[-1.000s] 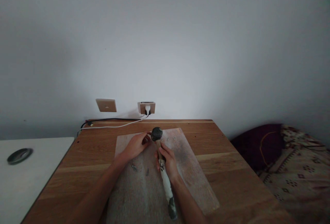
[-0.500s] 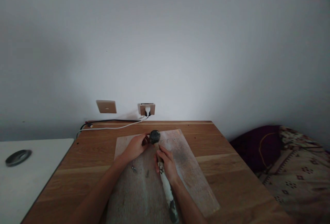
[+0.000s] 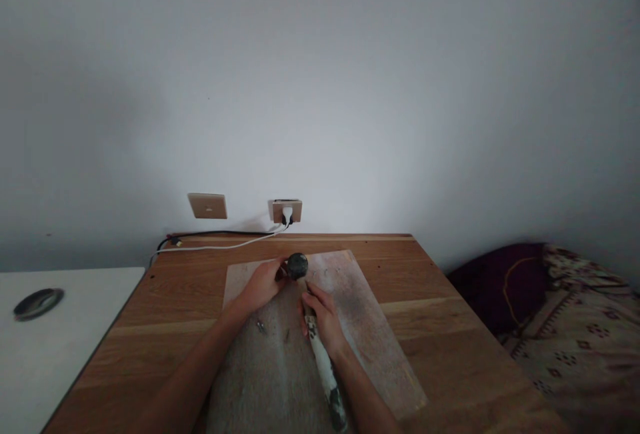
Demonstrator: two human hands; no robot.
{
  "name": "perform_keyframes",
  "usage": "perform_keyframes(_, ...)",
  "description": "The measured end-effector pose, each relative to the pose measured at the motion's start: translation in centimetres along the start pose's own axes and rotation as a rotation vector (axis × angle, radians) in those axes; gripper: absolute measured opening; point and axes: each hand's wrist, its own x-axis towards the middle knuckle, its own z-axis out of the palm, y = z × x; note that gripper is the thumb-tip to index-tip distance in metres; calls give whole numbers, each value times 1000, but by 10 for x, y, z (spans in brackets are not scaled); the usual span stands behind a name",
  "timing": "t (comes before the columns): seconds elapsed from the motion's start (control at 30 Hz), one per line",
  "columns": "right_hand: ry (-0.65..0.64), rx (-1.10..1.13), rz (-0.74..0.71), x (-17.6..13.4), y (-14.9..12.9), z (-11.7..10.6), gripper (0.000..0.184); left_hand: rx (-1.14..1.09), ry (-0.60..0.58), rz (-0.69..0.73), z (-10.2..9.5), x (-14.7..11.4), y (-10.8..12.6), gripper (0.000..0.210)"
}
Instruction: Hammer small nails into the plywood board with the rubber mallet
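My right hand (image 3: 323, 314) is closed around the upper handle of a mallet (image 3: 320, 358). Its dark round head points away from me, and the handle below my grip is white with dark patches. Close by on the left, my left hand (image 3: 265, 282) has its fingers curled in a pinch beside the mallet's head. Whatever lies between those fingertips is hidden. Under both hands is a worn wooden board (image 3: 260, 387). Small metal pieces that look like nails (image 3: 261, 326) lie on it, and several tiny ones show near its far edge.
The board rests on a wooden table (image 3: 450, 354). White and black cables (image 3: 220, 247) run along its back edge to a wall socket (image 3: 287, 212). A white surface (image 3: 90, 341) with a dark oval item (image 3: 39, 304) adjoins on the left; patterned fabric (image 3: 575, 341) is at right.
The mallet's head has shifted very slightly left, toward my left fingers. Both hands keep their grips, almost unmoved.
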Motion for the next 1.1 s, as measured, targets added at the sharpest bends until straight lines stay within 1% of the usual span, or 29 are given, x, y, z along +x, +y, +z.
perform_keyframes(0.13,-25,24,-7,-1,-2,0,32,26,-12,19,-1,-1,2,40)
perform_keyframes(0.3,5,41,5,0,0,1,32,39,-21,20,-1,-2,4,44)
perform_keyframes(0.4,0,66,-2,0,2,0,32,43,-20,17,-1,-1,2,45)
perform_keyframes(0.5,-3,42,-13,1,2,0,31,54,-19,26,-1,-1,1,45)
perform_keyframes(0.67,16,38,22,0,1,0,31,71,-26,9,-1,-2,3,49)
perform_keyframes(0.83,14,23,1,0,2,0,31,90,-22,10,0,-2,4,53)
perform_keyframes(0.97,19,31,-8,0,3,0,30,69,-14,26,1,-2,2,50)
perform_keyframes(1.1,11,12,1,1,3,-1,30,43,-17,14,1,-1,3,50)
